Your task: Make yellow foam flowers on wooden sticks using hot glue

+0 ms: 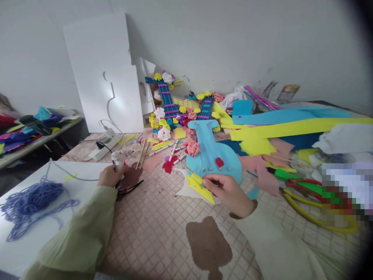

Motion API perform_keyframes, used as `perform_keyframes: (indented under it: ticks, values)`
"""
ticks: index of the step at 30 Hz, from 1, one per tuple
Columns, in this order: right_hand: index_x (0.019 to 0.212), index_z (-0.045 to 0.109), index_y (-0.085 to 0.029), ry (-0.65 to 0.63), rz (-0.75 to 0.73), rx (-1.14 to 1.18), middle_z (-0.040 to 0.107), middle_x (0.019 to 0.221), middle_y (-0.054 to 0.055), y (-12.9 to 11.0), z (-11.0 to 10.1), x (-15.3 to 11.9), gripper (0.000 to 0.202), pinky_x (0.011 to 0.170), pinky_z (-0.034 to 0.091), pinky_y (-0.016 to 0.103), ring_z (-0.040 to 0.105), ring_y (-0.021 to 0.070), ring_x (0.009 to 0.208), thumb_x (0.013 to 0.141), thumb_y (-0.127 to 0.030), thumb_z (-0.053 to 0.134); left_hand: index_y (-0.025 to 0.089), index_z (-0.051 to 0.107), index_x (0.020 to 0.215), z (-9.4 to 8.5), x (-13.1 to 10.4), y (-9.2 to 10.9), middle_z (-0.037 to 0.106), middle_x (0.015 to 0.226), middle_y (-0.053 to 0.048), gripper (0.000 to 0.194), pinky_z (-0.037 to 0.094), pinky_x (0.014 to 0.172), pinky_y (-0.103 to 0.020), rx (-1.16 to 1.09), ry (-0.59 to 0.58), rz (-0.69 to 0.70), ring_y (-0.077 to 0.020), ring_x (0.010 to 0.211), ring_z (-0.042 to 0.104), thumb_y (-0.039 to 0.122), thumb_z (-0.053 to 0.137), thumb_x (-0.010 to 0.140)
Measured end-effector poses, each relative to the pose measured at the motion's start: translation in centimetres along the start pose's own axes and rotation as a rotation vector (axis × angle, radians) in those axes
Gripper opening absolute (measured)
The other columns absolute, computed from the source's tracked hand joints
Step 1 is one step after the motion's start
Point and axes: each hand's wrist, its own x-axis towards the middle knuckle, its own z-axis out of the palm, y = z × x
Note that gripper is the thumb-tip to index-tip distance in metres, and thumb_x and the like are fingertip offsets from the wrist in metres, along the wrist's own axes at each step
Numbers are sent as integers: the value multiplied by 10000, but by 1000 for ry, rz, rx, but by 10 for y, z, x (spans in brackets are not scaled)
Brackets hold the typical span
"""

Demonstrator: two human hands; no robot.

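My left hand [110,175] is wrapped round a white hot glue gun [118,158] at the left of the table, above a brown patch. My right hand [229,192] pinches a small piece of yellow crepe paper [197,179] at the lower edge of a light blue guitar-shaped cutout [208,149]. The cutout carries a pink paper flower [192,148], a red piece [219,162] and rows of small pegs. Beneath the yellow piece lies a white scrap [185,188]. How far the yellow paper is folded or rolled is hard to make out.
Purple-blue yarn [32,204] lies on a white board at left. A power strip [105,146] stands behind the glue gun. Markers [173,150], decorated paper guitars [168,99] and crepe strips [291,128] crowd the back. Scissors with yellow handles [317,223] rest at right.
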Motion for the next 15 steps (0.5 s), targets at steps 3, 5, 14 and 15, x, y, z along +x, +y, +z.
perform_keyframes:
  ticks: [3, 5, 14, 15]
  values:
    - [788, 640, -139, -9, 0, 5, 660, 774, 50, 0, 0, 0, 254, 583, 450, 265, 586, 170, 725, 758, -350, 502, 143, 608, 646, -14, -9, -2, 608, 596, -67, 335, 394, 567, -317, 84, -26, -20, -297, 699, 606, 472, 546, 645]
    - [787, 639, -140, -8, 5, 13, 658, 778, 48, 0, -1, 0, 252, 577, 449, 262, 584, 169, 723, 751, -353, 509, 147, 635, 755, -22, -15, -4, 633, 652, -48, 361, 412, 602, -313, 110, -34, -15, -279, 735, 614, 478, 510, 681]
    - [777, 637, -147, -17, 36, 37, 647, 755, 37, -1, -2, 0, 248, 539, 441, 248, 575, 155, 689, 742, -362, 519, 142, 580, 976, -36, -71, 33, 600, 968, -98, 382, 454, 603, -255, -6, 95, 381, -150, 654, 565, 430, 422, 782]
    - [777, 640, -146, -18, 33, 35, 647, 752, 37, -1, -2, 0, 248, 542, 443, 248, 575, 154, 685, 741, -361, 521, 150, 573, 1001, -34, -78, 45, 595, 994, -94, 370, 454, 595, -242, -66, 23, 451, -138, 648, 558, 413, 416, 794]
